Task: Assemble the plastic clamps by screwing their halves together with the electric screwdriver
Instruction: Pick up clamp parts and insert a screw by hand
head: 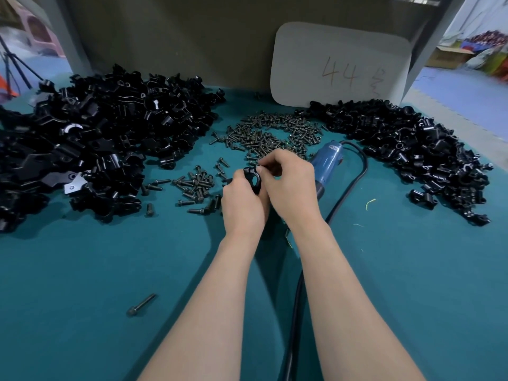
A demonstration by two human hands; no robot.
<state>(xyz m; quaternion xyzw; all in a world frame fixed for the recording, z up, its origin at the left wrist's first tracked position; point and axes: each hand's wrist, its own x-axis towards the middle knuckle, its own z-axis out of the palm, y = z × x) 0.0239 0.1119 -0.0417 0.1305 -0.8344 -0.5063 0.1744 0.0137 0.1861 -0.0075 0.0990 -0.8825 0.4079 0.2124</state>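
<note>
Left hand [242, 204]: grip curled round clamp [254, 179], held above desk [82, 270] centre; right hand [291, 185]: grip pinched on its top edge; electric screwdriver [327, 163] lay at 2 o'clock; screws [269, 133] at 12; risk: halves shifting, misaligning holes.

The table [82, 270] wears a teal cloth-like cover, matt and faintly napped. The left heap of black plastic clamp halves [96, 138] and the right heap [412, 149] gleam, smooth and glossy, as does the small black ring-shaped plastic clamp [254, 179]. The dark metal screws [275, 130] show a dull sheen. The blue electric screwdriver [327, 163] has a smooth satin plastic shell; its black cable [354, 182] looks rubbery. The pale card sign [341, 64] is matt.
</note>
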